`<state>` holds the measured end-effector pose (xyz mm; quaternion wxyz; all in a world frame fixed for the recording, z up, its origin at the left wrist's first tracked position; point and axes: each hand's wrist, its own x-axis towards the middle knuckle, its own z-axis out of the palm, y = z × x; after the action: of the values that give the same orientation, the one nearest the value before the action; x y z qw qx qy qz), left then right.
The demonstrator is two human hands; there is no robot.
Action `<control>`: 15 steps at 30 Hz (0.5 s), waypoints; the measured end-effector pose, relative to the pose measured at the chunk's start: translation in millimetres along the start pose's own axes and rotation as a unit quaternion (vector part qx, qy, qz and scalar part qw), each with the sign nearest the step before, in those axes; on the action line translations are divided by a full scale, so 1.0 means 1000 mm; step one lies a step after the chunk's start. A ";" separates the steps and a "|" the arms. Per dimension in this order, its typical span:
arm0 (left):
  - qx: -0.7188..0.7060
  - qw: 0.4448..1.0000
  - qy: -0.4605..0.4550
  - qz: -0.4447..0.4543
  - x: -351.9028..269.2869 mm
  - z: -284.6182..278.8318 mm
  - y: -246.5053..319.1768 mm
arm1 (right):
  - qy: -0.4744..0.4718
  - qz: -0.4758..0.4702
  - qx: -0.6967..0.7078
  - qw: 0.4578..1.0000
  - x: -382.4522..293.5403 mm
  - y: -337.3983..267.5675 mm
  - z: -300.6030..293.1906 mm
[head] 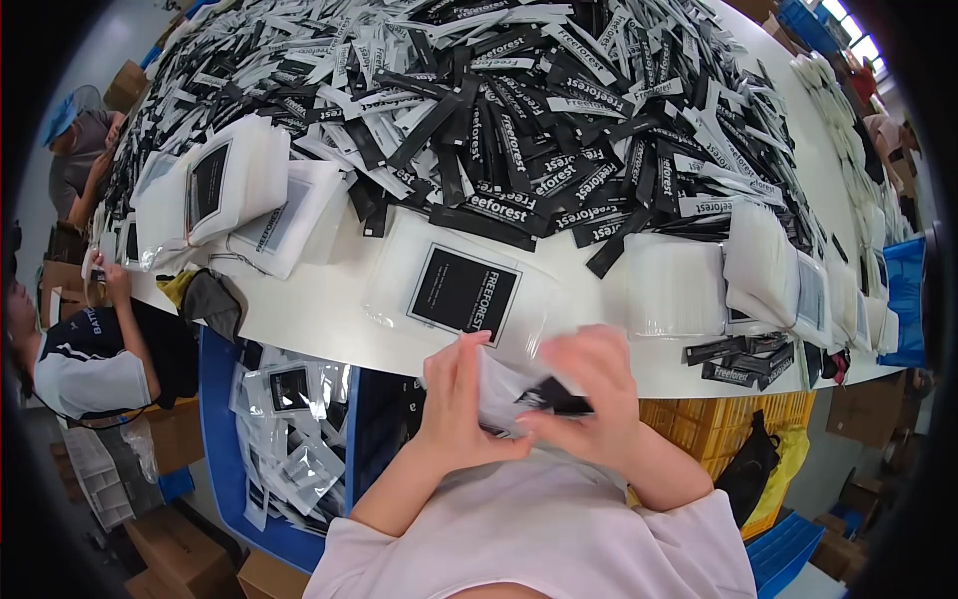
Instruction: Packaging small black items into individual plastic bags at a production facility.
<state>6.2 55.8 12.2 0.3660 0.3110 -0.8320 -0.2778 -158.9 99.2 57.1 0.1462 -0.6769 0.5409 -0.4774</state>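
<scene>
My left hand [458, 404] grips a clear plastic pouch [500, 385] between thumb and fingers at the table's front edge. Beside it, my right hand [595, 400], partly blurred, holds a black stick sachet [560, 395] at the same pouch; whether its tip is inside cannot be told. Just beyond both hands lies a flat pile of clear pouches with a black printed panel [464, 292]. A large heap of black and white stick sachets [509, 135] covers the table behind that pile.
Bundled pouches stand at left [239, 180] and right [677, 284]. Several loose black sachets [741, 359] lie at the right edge. Below the table are a blue bin [213, 449] of filled pouches and a yellow crate [685, 434]. Two people work at the left; another person is at far right.
</scene>
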 end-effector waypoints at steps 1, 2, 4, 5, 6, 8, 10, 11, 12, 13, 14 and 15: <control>-0.002 1.000 -0.002 0.002 0.003 -0.002 0.002 | 0.002 0.001 -0.002 1.000 -0.002 0.003 0.001; 0.014 0.999 -0.017 0.023 0.006 -0.003 0.003 | -0.057 -0.028 0.001 0.998 -0.003 0.005 0.001; 0.035 0.998 -0.033 0.042 0.006 -0.005 0.005 | -0.144 -0.045 -0.001 0.988 -0.006 0.003 0.002; 0.066 0.995 -0.049 0.063 0.004 -0.004 0.007 | -0.143 -0.044 0.000 0.989 -0.006 0.005 0.002; 0.095 0.990 -0.067 0.084 0.005 -0.003 0.009 | -0.189 -0.057 -0.021 0.980 -0.006 0.008 0.000; 0.009 0.991 -0.132 0.007 0.013 -0.021 0.014 | -0.234 -0.065 -0.041 0.969 -0.005 0.013 -0.004; -0.073 0.976 -0.192 -0.071 0.019 -0.032 0.016 | -0.168 -0.070 0.020 0.983 0.000 0.013 -0.009; -0.215 0.947 -0.156 -0.180 0.020 -0.033 0.016 | -0.166 -0.069 0.020 0.983 0.001 0.009 -0.010; -0.347 0.887 -0.112 -0.283 0.022 -0.034 0.015 | -0.111 -0.027 0.004 0.993 0.004 0.004 -0.009; -0.345 0.889 -0.110 -0.281 0.020 -0.032 0.012 | -0.054 0.015 -0.012 0.998 0.006 0.003 -0.008; -0.315 0.918 -0.084 -0.227 0.016 -0.027 0.008 | -0.053 0.012 -0.011 0.998 0.007 0.005 -0.008; -0.286 0.941 -0.059 -0.173 0.012 -0.024 0.007 | -0.067 -0.002 -0.030 0.997 0.007 0.008 -0.010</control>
<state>16.0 45.8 36.3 0.3363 0.3152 -0.6709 -0.5809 -171.7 92.9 59.9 0.1606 -0.7122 0.5429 -0.4150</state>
